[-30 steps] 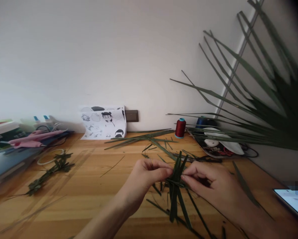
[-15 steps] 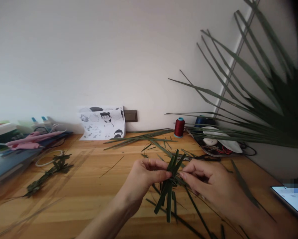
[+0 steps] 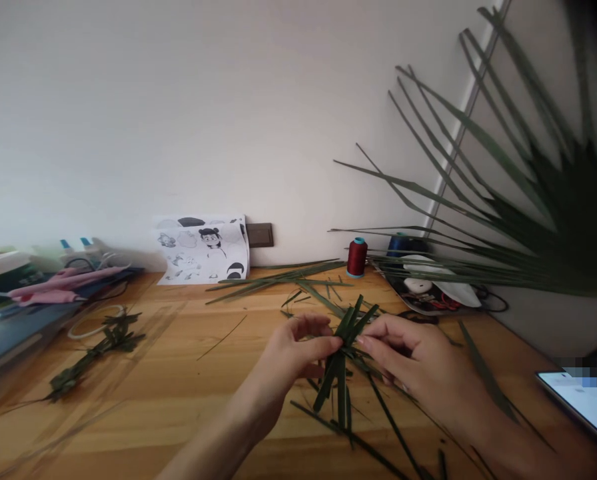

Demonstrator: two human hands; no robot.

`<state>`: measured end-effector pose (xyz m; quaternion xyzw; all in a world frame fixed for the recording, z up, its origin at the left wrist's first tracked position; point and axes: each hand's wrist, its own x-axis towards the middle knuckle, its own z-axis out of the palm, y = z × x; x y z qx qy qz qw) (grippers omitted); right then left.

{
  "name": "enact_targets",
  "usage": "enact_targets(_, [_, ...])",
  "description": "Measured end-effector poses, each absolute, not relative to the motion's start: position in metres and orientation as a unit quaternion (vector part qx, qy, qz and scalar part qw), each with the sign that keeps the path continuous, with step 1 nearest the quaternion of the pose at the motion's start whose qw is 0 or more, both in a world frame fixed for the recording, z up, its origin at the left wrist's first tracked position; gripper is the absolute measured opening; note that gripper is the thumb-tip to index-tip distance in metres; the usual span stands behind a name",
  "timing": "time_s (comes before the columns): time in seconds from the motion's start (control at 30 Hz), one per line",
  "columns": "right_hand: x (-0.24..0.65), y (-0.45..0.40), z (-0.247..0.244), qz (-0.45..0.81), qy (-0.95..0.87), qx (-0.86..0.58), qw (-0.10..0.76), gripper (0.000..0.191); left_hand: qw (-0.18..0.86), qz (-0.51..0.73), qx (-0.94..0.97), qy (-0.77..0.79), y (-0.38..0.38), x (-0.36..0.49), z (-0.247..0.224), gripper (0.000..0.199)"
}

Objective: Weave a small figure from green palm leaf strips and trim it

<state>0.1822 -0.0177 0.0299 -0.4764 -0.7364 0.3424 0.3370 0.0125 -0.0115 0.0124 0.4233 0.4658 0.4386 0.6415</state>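
Observation:
A star-shaped bundle of green palm leaf strips is held above the wooden table, its ends sticking out up and down. My left hand pinches its centre from the left between thumb and fingers. From the right, my right hand is closed at the bundle's middle, thumb against forefinger, on a thin leaf strip; the exact grip is partly hidden. Long strips trail down from the bundle toward the table's front. A finished-looking woven leaf piece lies at the left.
Loose leaf strips lie near the wall by a red thread spool. A large palm leaf leans in from the right. A phone sits at the right edge. A pink glue gun and printed sheets are at the left and back.
The bundle has turned slightly between my hands, its lower strips shifting right. My left fingers have loosened and lifted a little behind it. The view has moved slightly.

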Motion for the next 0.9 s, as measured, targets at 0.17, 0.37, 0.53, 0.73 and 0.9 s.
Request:
enact_targets(0.17, [0.1827,-0.0177,0.0283,0.339,-0.735,-0.474,0.348,0.021,0.687,0.384,0.432,0.44,-0.0179,0.0129,0.015,0.02])
enact_targets(0.37, [0.1833,-0.0167,0.0291,0.354,-0.728,-0.479,0.339,0.02,0.699,0.391,0.428,0.419,-0.0191,0.0117,0.0138,0.013])
enact_targets(0.53, [0.1838,-0.0175,0.0298,0.35,-0.737,-0.475,0.33,0.022,0.719,0.403,0.422,0.377,-0.0185,0.0127,0.0105,0.011])
enact_targets(0.73, [0.1835,-0.0185,0.0324,0.337,-0.745,-0.476,0.324,0.026,0.716,0.421,0.414,0.371,-0.019,0.013,0.0078,0.018])
enact_targets(0.9, [0.1892,-0.0138,0.0287,0.33,-0.745,-0.488,0.313,0.024,0.703,0.465,0.396,0.364,-0.0118,0.0107,0.0059,0.019])
